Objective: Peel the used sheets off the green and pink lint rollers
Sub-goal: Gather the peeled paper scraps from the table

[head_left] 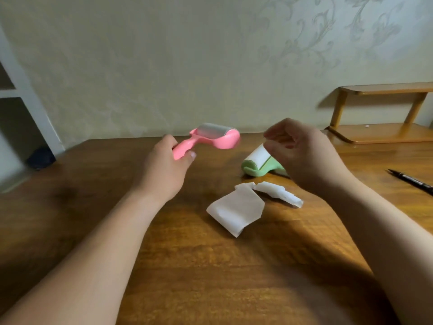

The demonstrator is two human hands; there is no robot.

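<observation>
My left hand (164,167) grips the handle of the pink lint roller (215,137) and holds it above the table, its grey-white roll pointing right. The green lint roller (255,164) lies on the wooden table (210,266) with its white roll upward, partly behind my right hand (302,156). That hand hovers over it with fingers loosely curled and apart, holding nothing that I can see. Two peeled white sheets lie in front of the green roller: a larger folded one (236,211) and a smaller crumpled one (278,193).
A black pen (410,181) lies at the table's right edge. A small wooden shelf (384,109) stands at the back right against the wallpapered wall. A white shelving unit (21,109) is at the far left.
</observation>
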